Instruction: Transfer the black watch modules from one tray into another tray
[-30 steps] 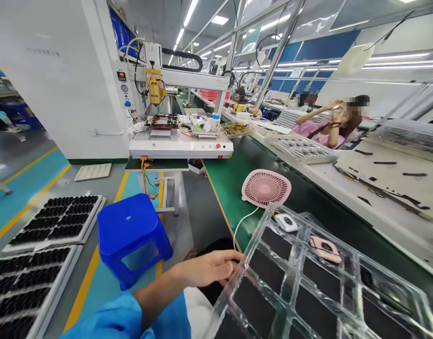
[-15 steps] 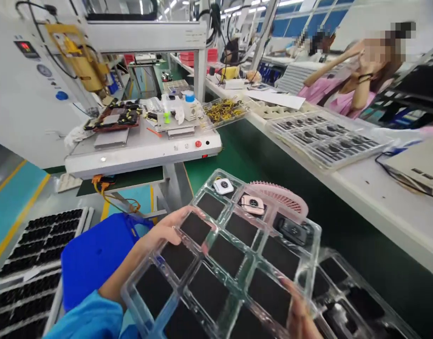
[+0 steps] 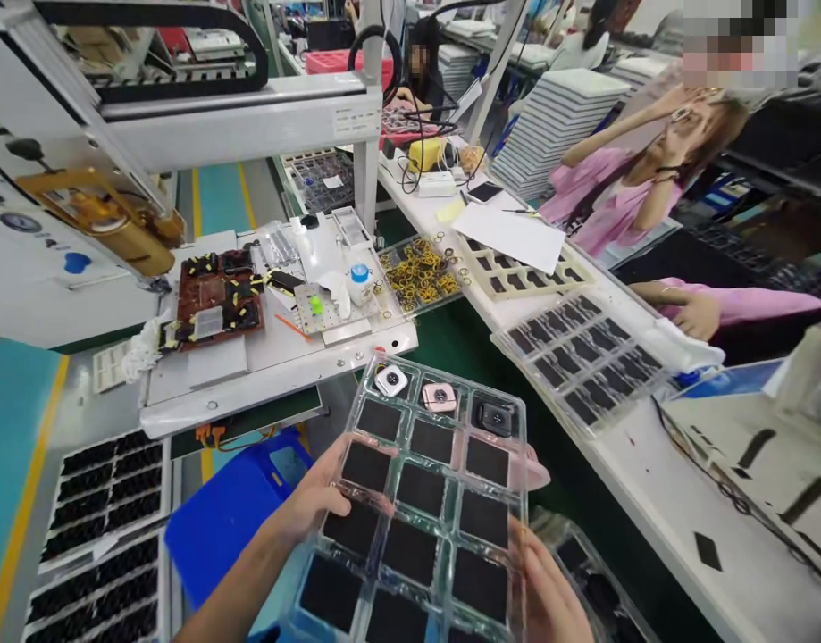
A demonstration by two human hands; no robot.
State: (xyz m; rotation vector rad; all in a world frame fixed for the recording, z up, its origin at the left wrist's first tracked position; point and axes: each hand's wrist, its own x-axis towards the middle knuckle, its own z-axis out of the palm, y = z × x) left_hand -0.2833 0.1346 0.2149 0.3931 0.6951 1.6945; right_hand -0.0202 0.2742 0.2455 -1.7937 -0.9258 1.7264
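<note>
A clear plastic tray (image 3: pixel 450 464) with square compartments is held between my hands, low in the centre. My left hand (image 3: pixel 326 491) grips its left edge, thumb over the rim. At the right edge, my right hand (image 3: pixel 544 580) holds it with fingers against the side. The far row carries a white watch-like part (image 3: pixel 391 380), a pink one (image 3: pixel 439 396) and a black one (image 3: pixel 496 416). Black squares fill the visible compartments nearer me. Part of a pink round object (image 3: pixel 536 470) shows beyond the tray's right side.
A machine platform (image 3: pixel 282 384) with a red-brown fixture (image 3: pixel 213 321) stands ahead left. Yellow rings (image 3: pixel 420 277) lie beyond. Along the right runs a white bench (image 3: pixel 641 473) with a parts tray (image 3: pixel 584 357); a person in pink (image 3: pixel 598 192) is behind it. A blue stool (image 3: pixel 229 518) stands left.
The view has turned down and shifted. The held tray now appears less tilted and more upright in the frame, with both hands still on it. More of the bench shows.
</note>
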